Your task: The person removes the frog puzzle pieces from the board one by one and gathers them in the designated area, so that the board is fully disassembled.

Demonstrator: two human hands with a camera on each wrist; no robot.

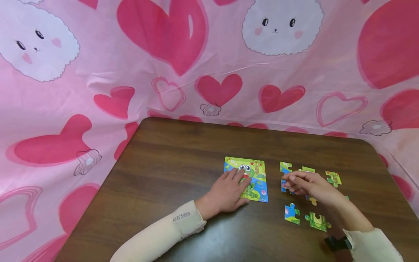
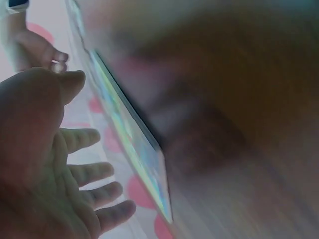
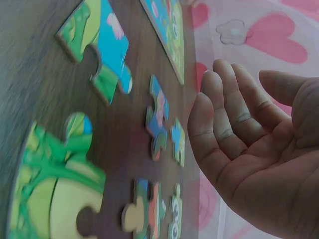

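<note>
A square frog picture puzzle (image 1: 260,178) lies flat on the table. My left hand (image 1: 227,191) is over its left side with fingers spread, covering part of the frog; whether it touches the surface I cannot tell. Seen from the left wrist, the fingers are extended beside the picture's edge (image 2: 132,127). My right hand (image 1: 315,185) hovers above loose puzzle pieces, its fingers loosely bent and holding nothing, as the right wrist view shows. Below it lie a blue-and-green piece (image 1: 291,214) and a green piece (image 1: 318,222). The hand partly hides several pieces behind it.
A brown wooden table (image 1: 157,156) carries everything. Near its right side lies another piece (image 1: 334,178), and a corner piece (image 1: 285,166) sits just right of the frog picture. Pink cloth with hearts (image 1: 219,89) hangs behind and along the left edge.
</note>
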